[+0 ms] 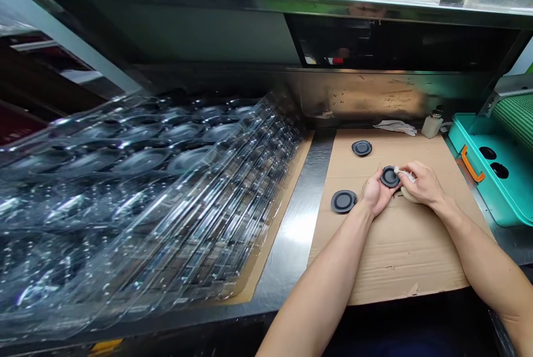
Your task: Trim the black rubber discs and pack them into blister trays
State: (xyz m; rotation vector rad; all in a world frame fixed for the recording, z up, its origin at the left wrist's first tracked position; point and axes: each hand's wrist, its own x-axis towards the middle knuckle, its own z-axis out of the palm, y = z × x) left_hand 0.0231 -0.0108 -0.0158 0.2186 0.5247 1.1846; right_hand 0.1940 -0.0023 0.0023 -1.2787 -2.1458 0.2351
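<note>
While the left hand cups a round black disc, half open with its thumb at the rim, the right hand comes in from the other side, fingers pinched on a small white stick; its pale tip is right at the disc's face, above the cardboard; a beige thing shows under the right hand, too hidden to name.

Here's the danger, as I judge it: that left grip looks light, so a hard push near the edge could tip the disc out onto the board; a slipping tip could scuff the black face, and bare fingers could smudge it.

Further out, two more discs lie flat, one farther up the board, one just left of the left wrist; a careless forearm could knock that nearer one. At the far edge, a white cloth and a small bottle; a bumped bottle might topple. Right, a teal bin; left, stacked clear trays.
</note>
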